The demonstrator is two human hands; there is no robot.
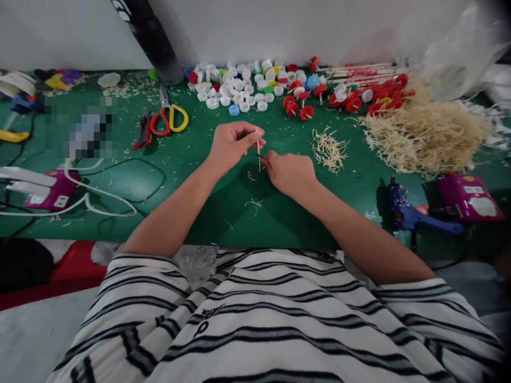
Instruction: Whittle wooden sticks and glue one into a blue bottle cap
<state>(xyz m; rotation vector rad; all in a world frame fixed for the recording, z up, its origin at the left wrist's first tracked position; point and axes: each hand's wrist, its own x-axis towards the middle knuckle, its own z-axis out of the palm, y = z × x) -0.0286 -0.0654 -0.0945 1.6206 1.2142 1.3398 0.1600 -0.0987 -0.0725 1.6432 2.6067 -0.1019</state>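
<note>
The green tabletop (199, 213) supports the work, leaving the pile of fine shavings (423, 133) beyond the right forearm. The left hand (235, 142) pinches the thin stick (259, 154) upright, grip closed, apparently to steady it; the right hand (293, 173) closes around a dark blade (261, 156) at the stick.

Green bench (191, 165). Beyond my left hand (233, 144) I log mostly white caps (238, 85); left of it, scissors (164, 114) beside red-handled pliers (142, 130). Right of my right hand (293, 173): small heap of pale shavings (330, 150), then a far larger pile (427, 133), blue glue gun (411, 213) and purple power block (471, 198) nearer me. Stray curls (254, 203) just below both hands.
</note>
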